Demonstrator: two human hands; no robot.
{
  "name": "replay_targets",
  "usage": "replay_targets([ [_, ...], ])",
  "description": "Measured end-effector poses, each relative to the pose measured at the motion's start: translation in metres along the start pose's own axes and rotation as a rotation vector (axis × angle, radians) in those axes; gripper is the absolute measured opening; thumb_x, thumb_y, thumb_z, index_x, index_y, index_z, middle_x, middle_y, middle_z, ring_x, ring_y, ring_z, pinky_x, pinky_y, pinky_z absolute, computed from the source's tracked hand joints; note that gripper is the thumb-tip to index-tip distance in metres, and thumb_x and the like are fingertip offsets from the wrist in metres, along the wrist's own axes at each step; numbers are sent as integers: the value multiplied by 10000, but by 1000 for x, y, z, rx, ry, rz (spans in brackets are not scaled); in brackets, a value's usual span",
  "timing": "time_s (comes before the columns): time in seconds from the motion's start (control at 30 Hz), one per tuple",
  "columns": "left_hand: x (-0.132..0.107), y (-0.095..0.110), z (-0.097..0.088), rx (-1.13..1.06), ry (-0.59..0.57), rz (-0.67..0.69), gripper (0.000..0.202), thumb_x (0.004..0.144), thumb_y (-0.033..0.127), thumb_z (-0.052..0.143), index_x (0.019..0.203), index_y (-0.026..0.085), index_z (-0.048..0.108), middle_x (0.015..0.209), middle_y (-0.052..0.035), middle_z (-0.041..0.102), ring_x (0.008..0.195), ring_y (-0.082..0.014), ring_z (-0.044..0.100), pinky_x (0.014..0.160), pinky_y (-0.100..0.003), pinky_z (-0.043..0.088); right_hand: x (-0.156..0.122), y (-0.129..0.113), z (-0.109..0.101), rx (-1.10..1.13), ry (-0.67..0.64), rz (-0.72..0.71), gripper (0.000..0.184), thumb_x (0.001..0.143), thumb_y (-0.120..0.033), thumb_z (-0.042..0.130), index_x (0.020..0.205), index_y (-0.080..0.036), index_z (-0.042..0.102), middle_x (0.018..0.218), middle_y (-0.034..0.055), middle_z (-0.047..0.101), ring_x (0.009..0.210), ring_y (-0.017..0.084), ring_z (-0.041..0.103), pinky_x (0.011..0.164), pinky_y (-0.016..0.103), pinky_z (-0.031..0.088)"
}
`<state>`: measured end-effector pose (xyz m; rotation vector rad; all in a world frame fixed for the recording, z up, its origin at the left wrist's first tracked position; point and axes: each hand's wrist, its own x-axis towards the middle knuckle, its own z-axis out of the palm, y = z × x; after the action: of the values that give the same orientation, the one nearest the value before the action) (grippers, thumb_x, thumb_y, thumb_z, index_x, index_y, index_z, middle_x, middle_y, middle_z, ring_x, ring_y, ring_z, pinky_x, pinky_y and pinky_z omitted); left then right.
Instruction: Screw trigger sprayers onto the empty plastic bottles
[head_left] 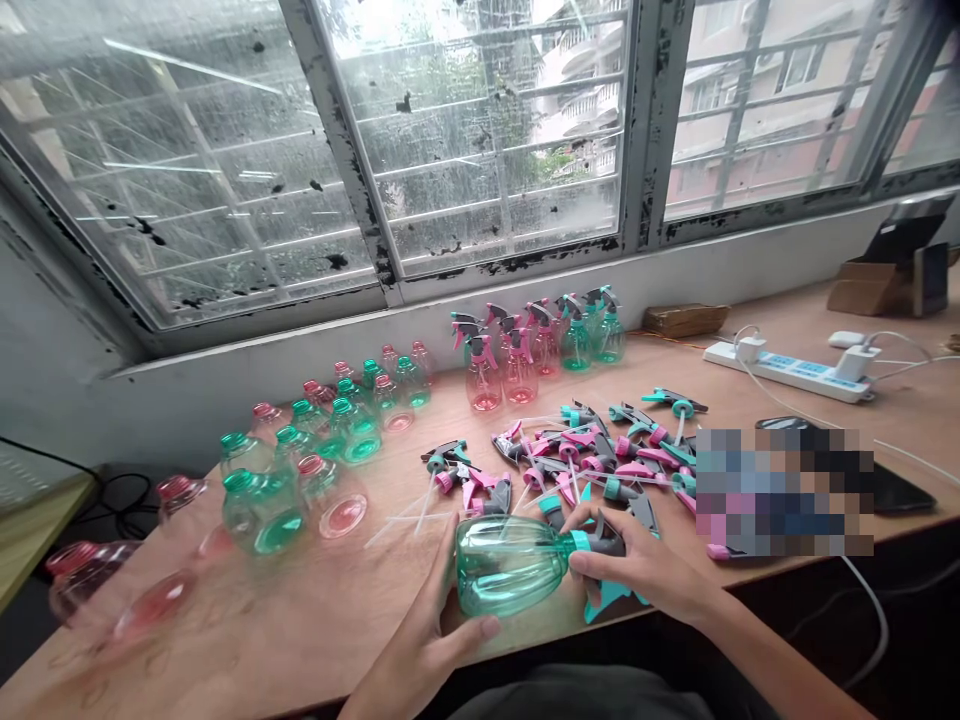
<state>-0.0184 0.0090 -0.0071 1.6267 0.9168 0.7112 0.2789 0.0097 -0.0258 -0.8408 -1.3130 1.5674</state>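
Observation:
A clear green spray bottle (pixel 510 565) lies on its side in the air just above the table's front edge, its base to the left. My left hand (pixel 439 620) is wrapped round the base end, thumb below and fingers behind. At the neck, my right hand (pixel 637 565) grips the teal collar of the grey and teal spray head (pixel 581 543) with thumb and fingers. The head sits at the bottle's mouth; whether it is fully screwed on I cannot tell. Just beyond lies a pile of loose pink, teal and grey spray heads (pixel 570 450) with white tubes.
Open-topped green and pink bottles (pixel 262 510) stand in rows at the left. Several bottles with heads fitted (pixel 521 375) stand by the window wall. A white power strip (pixel 787 370) with cables and a dark phone-like slab (pixel 892 485) lie at the right.

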Motion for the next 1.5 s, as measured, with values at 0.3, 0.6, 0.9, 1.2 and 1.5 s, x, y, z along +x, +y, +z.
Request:
replay_targets([
  [0.3, 1, 2, 3, 54, 3, 85, 929, 976, 371, 675, 1659, 385, 45, 1762, -22, 154, 1613, -336, 139, 1294, -478, 260, -1, -2, -1, -37, -8, 28, 322, 880, -378, 800, 1035, -210, 574, 689, -59, 711, 598, 150, 689, 629, 266, 535],
  [0.6, 0, 4, 3, -64, -27, -23, 1019, 945, 375, 719, 1661, 347, -5, 1764, -36, 138, 1618, -324, 129, 1323, -508, 160, -2, -2, -2, -62, -2, 23, 307, 887, -384, 794, 1035, -223, 578, 670, -43, 732, 610, 178, 688, 647, 291, 519],
  [0.9, -2, 9, 2, 129, -27, 24, 948, 976, 332, 676, 1669, 313, 29, 1772, -25, 3, 1625, -303, 77, 1324, -446, 171, -5, 1, -3, -17, -3, 26, 323, 876, -378, 815, 1021, -208, 581, 668, -45, 726, 587, 158, 688, 626, 274, 541],
  [1.2, -1, 7, 2, 113, -38, 30, 964, 975, 340, 684, 1663, 354, 10, 1775, -21, 26, 1629, -279, 50, 1326, -440, 134, -5, 5, -4, -13, 29, 16, 342, 861, -408, 822, 1012, -210, 587, 645, -37, 731, 562, 172, 690, 597, 288, 545],
  [1.5, -2, 12, 8, 74, -10, 60, 923, 1019, 352, 615, 1660, 343, -50, 1759, -63, 163, 1627, -270, 30, 1312, -435, 190, -6, 2, -5, 12, 43, 27, 308, 860, -384, 821, 999, -220, 600, 637, -42, 730, 561, 169, 684, 604, 284, 521],
])
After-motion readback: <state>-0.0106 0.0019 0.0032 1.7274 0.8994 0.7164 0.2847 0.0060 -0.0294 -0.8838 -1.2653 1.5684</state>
